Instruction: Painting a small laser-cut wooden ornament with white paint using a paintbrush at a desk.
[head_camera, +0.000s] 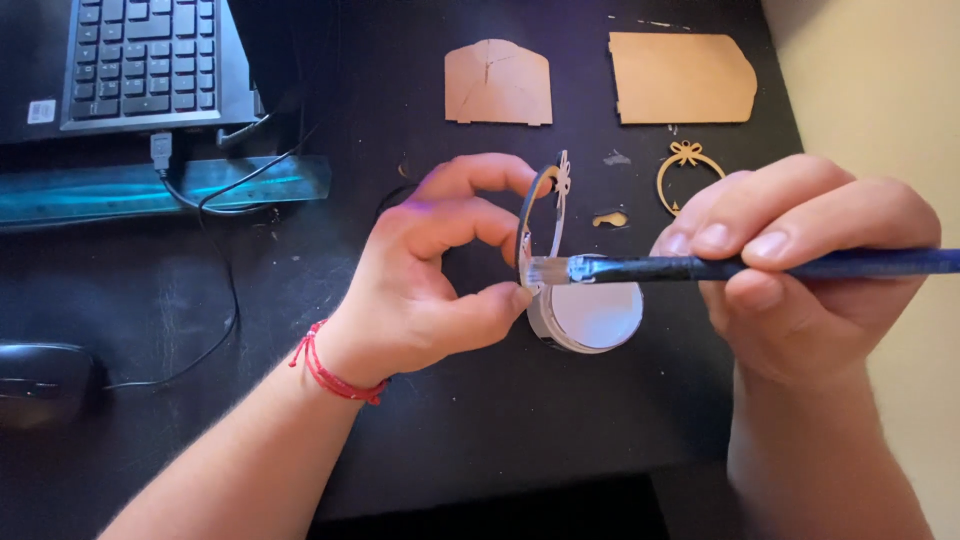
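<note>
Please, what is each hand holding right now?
Left hand: closed on a thin ring-shaped ornament.
Right hand: closed on a blue paintbrush.

There is only one view. The camera sits on the person's head and looks down, close, at the flat black table top (500, 430). The grey laptop keyboard (140, 60) lies at the far top left corner. The person's two arms come in from the bottom edge.
</note>
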